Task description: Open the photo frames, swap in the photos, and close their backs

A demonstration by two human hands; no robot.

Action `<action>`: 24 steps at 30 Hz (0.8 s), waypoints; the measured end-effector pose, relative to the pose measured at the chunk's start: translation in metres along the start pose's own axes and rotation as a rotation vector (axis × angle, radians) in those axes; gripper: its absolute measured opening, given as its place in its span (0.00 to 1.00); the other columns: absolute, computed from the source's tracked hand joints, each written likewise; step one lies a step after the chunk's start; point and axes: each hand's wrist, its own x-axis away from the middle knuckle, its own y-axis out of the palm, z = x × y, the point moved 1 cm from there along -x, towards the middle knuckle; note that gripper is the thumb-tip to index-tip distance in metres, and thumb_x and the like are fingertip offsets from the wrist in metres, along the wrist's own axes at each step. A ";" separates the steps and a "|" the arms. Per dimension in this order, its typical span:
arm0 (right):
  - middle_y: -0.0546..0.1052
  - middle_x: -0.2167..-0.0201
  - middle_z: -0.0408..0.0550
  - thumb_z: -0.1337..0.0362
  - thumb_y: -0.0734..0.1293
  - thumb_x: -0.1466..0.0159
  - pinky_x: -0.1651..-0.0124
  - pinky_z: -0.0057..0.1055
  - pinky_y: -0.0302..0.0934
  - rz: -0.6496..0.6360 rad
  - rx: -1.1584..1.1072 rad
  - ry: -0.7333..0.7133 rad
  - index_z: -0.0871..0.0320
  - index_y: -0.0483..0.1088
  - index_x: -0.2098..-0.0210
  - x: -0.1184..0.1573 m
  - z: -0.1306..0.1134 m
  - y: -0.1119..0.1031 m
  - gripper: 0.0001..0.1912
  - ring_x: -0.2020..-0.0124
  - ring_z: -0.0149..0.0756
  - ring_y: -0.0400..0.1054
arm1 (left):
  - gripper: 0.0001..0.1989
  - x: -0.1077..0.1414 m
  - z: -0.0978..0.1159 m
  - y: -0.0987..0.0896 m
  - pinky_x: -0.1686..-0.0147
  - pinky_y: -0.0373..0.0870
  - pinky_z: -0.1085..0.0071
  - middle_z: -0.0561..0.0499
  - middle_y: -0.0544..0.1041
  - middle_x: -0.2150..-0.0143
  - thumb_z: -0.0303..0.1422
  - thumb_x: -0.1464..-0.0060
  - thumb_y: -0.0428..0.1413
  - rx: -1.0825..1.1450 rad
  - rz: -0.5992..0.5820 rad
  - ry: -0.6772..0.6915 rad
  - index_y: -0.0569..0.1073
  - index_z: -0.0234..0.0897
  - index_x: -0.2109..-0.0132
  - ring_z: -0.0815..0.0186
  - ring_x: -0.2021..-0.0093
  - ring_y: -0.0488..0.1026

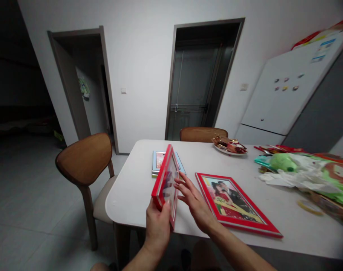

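So I'm standing here watching: the left hand [158, 224] has a solid grip on the bottom of a red picture frame [168, 182], thumb up on the front, and it's tipped up on edge over the near side of the white table [132, 197]. The right hand [192, 199] isn't gripping anything, fingers loosely spread right at the glass; honestly can't tell if the tips are touching it. Just right of that, a second red frame [232, 199] lies flat, with a photo of two people, one in red, one in dark clothes. A light-blue frame [160, 160] sits behind the raised one, partly hidden. Farther right there's a yellowish ring [310, 207], some crumpled white stuff [296, 180] and a green bundle [284, 162], kinda blurry. Loaded plate [234, 153] at the back edge, brown chair [85, 162] on the left, white fridge [273, 101] with little magnets beyond.
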 end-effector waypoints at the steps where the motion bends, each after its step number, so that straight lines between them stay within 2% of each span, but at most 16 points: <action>1: 0.63 0.48 0.51 0.50 0.58 0.45 0.51 0.39 0.55 0.025 -0.096 0.047 0.53 0.49 0.44 0.003 -0.005 -0.001 0.31 0.48 0.39 0.57 | 0.17 0.007 0.005 0.001 0.52 0.62 0.66 0.45 0.73 0.55 0.32 0.51 0.51 -0.095 -0.073 0.062 0.66 0.34 0.52 0.60 0.53 0.67; 4: 0.66 0.50 0.48 0.50 0.59 0.46 0.55 0.38 0.59 0.070 -0.322 0.126 0.50 0.46 0.43 0.015 -0.013 -0.008 0.34 0.51 0.39 0.61 | 0.22 0.024 0.011 0.002 0.48 0.58 0.63 0.43 0.65 0.47 0.26 0.50 0.47 -0.398 -0.304 0.299 0.59 0.35 0.45 0.60 0.46 0.61; 6: 0.69 0.53 0.48 0.52 0.61 0.47 0.57 0.37 0.61 0.100 -0.379 0.181 0.50 0.46 0.43 0.021 -0.013 -0.014 0.35 0.56 0.39 0.66 | 0.27 0.033 0.007 0.002 0.46 0.57 0.60 0.41 0.59 0.43 0.21 0.53 0.45 -0.597 -0.435 0.474 0.54 0.33 0.43 0.59 0.43 0.55; 9: 0.73 0.59 0.50 0.57 0.64 0.50 0.59 0.37 0.62 0.114 -0.307 0.250 0.56 0.48 0.43 0.025 -0.007 -0.023 0.37 0.62 0.40 0.69 | 0.30 0.043 -0.006 0.002 0.48 0.59 0.58 0.37 0.56 0.42 0.19 0.57 0.45 -0.853 -0.583 0.641 0.53 0.29 0.43 0.54 0.42 0.51; 11: 0.75 0.62 0.50 0.61 0.64 0.51 0.60 0.36 0.63 0.082 -0.230 0.262 0.59 0.49 0.43 0.024 0.001 -0.028 0.37 0.64 0.40 0.70 | 0.28 0.048 -0.016 0.002 0.50 0.62 0.58 0.35 0.58 0.44 0.20 0.55 0.46 -0.986 -0.620 0.687 0.55 0.29 0.44 0.53 0.43 0.53; 15: 0.76 0.66 0.50 0.67 0.61 0.52 0.62 0.33 0.64 0.018 0.055 0.241 0.63 0.52 0.45 0.016 0.028 -0.037 0.34 0.66 0.37 0.70 | 0.20 0.053 -0.033 0.008 0.53 0.65 0.59 0.36 0.62 0.46 0.23 0.48 0.45 -1.124 -0.649 0.638 0.61 0.34 0.47 0.52 0.46 0.58; 17: 0.75 0.64 0.51 0.68 0.59 0.52 0.61 0.33 0.63 0.011 0.303 0.200 0.63 0.54 0.46 0.010 0.042 -0.042 0.33 0.65 0.37 0.70 | 0.19 0.054 -0.037 0.012 0.53 0.64 0.58 0.36 0.62 0.46 0.24 0.47 0.44 -1.136 -0.693 0.549 0.63 0.34 0.48 0.51 0.46 0.57; 20: 0.72 0.58 0.56 0.69 0.59 0.53 0.54 0.36 0.58 0.032 0.719 0.085 0.65 0.60 0.50 0.005 0.058 -0.048 0.29 0.58 0.40 0.66 | 0.19 0.054 -0.036 0.014 0.50 0.61 0.57 0.37 0.60 0.45 0.23 0.48 0.44 -1.111 -0.773 0.418 0.63 0.34 0.48 0.53 0.44 0.55; 22: 0.71 0.58 0.58 0.69 0.59 0.52 0.52 0.36 0.56 0.028 0.923 0.023 0.67 0.62 0.52 0.004 0.064 -0.051 0.27 0.56 0.41 0.64 | 0.20 0.051 -0.032 0.009 0.48 0.58 0.57 0.39 0.60 0.45 0.24 0.50 0.47 -1.084 -0.820 0.342 0.62 0.34 0.48 0.55 0.44 0.54; 24: 0.71 0.61 0.57 0.69 0.58 0.52 0.54 0.34 0.56 0.000 1.036 -0.019 0.67 0.64 0.53 0.005 0.066 -0.051 0.25 0.59 0.41 0.65 | 0.24 0.046 -0.027 -0.003 0.46 0.54 0.56 0.39 0.59 0.44 0.26 0.54 0.52 -1.080 -0.823 0.268 0.61 0.33 0.47 0.54 0.43 0.54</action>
